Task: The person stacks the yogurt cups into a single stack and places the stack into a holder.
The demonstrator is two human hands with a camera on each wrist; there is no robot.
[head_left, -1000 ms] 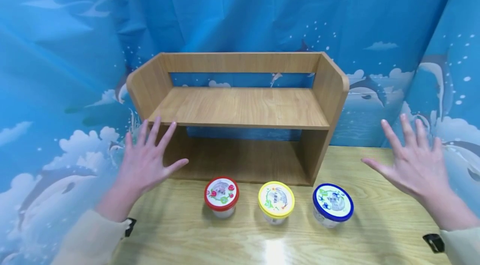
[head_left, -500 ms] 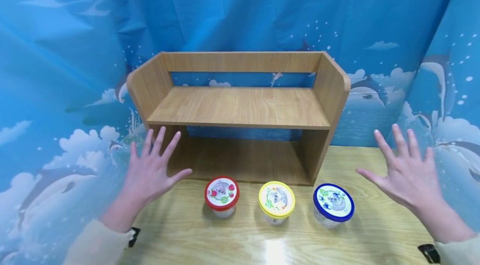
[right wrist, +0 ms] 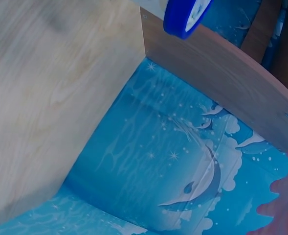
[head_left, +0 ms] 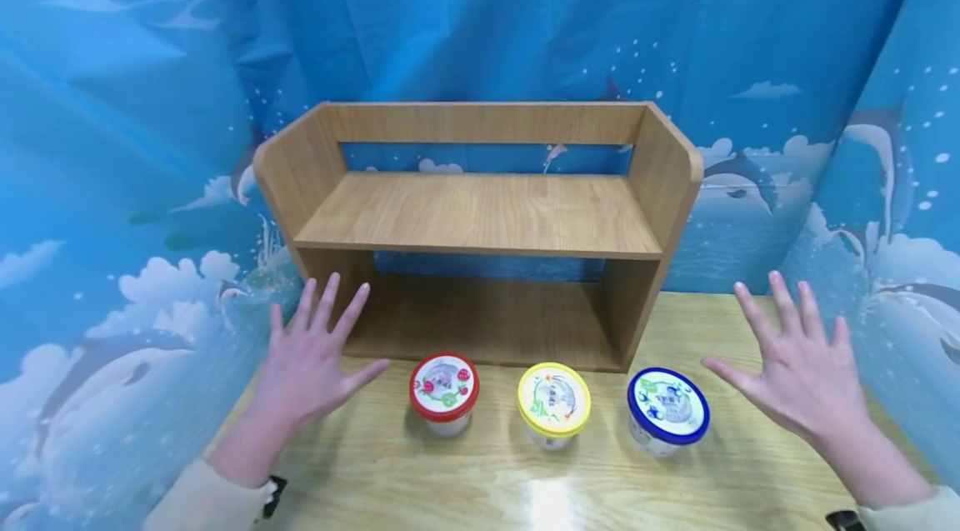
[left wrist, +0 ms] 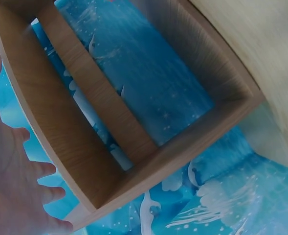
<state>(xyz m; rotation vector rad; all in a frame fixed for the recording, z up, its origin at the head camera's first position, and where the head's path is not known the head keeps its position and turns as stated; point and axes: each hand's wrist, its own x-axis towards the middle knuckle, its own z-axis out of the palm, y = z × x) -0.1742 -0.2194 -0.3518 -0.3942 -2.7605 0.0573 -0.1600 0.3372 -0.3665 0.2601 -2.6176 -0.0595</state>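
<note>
Fingers spread wide, my left hand [head_left: 307, 368] is held up left of a red-lidded tub [head_left: 444, 393] and overlaps the shelf's lower left corner in the head view. My right hand [head_left: 798, 377], also with spread fingers, is to the right of a blue-lidded tub [head_left: 667, 408]. Between those two tubs stands a yellow-lidded tub [head_left: 553, 404]. All three are small white tubs with printed fruit or flower pictures on their lids, in a row on the table. Neither hand touches anything. In the left wrist view the left hand [left wrist: 16, 176] shows beside the shelf's edge.
A two-tier wooden shelf [head_left: 480, 214] stands behind the tubs on the light wooden table [head_left: 480, 485]. Blue curtains [head_left: 480, 14] with dolphins and clouds hang behind and at both sides. The shelf's side panel [right wrist: 222, 73] shows in the right wrist view.
Both hands have moved down in the head view and inward, the left to the right and the right to the left. The tubs and shelf stay in place.
</note>
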